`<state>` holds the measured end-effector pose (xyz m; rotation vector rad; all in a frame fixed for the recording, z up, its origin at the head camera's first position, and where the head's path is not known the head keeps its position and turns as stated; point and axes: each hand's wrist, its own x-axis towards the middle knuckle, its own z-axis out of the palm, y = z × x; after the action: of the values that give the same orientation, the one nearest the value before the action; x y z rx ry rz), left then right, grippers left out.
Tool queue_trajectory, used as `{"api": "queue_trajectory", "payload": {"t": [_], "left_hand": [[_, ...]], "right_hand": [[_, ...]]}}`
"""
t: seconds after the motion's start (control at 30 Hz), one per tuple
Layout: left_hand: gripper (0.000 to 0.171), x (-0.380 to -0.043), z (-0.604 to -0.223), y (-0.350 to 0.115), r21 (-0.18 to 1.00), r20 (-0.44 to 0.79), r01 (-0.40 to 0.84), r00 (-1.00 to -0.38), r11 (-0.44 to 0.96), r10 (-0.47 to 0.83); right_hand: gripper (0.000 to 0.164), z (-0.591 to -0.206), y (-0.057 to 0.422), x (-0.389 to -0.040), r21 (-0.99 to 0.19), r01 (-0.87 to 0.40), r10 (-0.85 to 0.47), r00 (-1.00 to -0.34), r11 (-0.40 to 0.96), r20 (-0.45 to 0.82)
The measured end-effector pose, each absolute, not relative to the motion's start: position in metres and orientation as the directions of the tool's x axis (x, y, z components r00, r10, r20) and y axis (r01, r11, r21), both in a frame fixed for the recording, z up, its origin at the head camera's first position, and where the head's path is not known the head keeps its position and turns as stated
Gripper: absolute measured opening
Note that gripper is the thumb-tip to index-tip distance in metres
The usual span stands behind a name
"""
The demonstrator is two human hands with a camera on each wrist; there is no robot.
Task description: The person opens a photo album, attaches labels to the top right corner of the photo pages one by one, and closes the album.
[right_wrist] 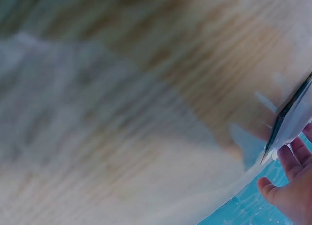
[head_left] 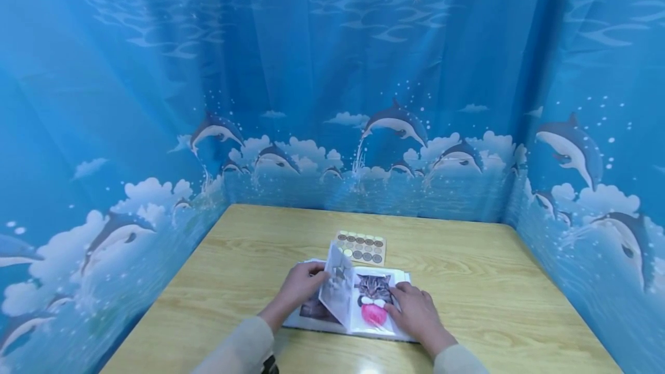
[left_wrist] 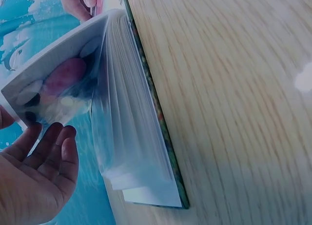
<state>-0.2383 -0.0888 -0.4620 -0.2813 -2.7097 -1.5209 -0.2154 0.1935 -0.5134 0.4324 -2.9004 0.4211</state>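
Note:
A photo album (head_left: pixel 301 322) lies spread on the wooden table, one page (head_left: pixel 337 287) standing up near its middle. My left hand (head_left: pixel 307 279) pinches that raised page by its outer edge. In the left wrist view the left hand's (left_wrist: pixel 41 173) thumb and fingertips meet at the page's corner, and a thick stack of plastic sleeves (left_wrist: pixel 131 112) shows edge-on. On the right-hand page is a picture of a tabby cat (head_left: pixel 374 287) above a pink shape. My right hand (head_left: pixel 415 310) rests on that page's right side; the right wrist view shows its fingers (right_wrist: pixel 287 161) at the album's edge.
Just behind the album lies a flat card (head_left: pixel 376 253) with rows of brown and pale discs, partly hidden by the raised page. The wood-grain table (head_left: pixel 493 287) extends to both sides. Blue dolphin-print curtains (head_left: pixel 322 74) enclose it at the back, left and right.

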Motion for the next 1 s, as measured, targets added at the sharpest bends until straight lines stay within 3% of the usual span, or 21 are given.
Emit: {"api": "queue_trajectory", "payload": {"t": [0.27, 0.67, 1.0], "left_hand": [[0.03, -0.241, -0.464, -0.097, 0.886, -0.029, 0.016, -0.996, 0.463, 0.089], [0.016, -0.243, -0.471, -0.102, 0.842, 0.111, 0.117, -0.993, 0.527, 0.043], [0.013, -0.243, -0.476, -0.107, 0.841, 0.082, 0.075, -0.997, 0.536, 0.011]], "right_hand": [[0.048, -0.514, 0.193, -0.215, -0.253, -0.31, -0.254, -0.94, 0.917, 0.229], [0.048, -0.515, 0.193, -0.215, -0.251, -0.306, -0.248, -0.939, 0.918, 0.238], [0.047, -0.515, 0.192, -0.213, -0.249, -0.311, -0.248, -0.935, 0.917, 0.254]]}}
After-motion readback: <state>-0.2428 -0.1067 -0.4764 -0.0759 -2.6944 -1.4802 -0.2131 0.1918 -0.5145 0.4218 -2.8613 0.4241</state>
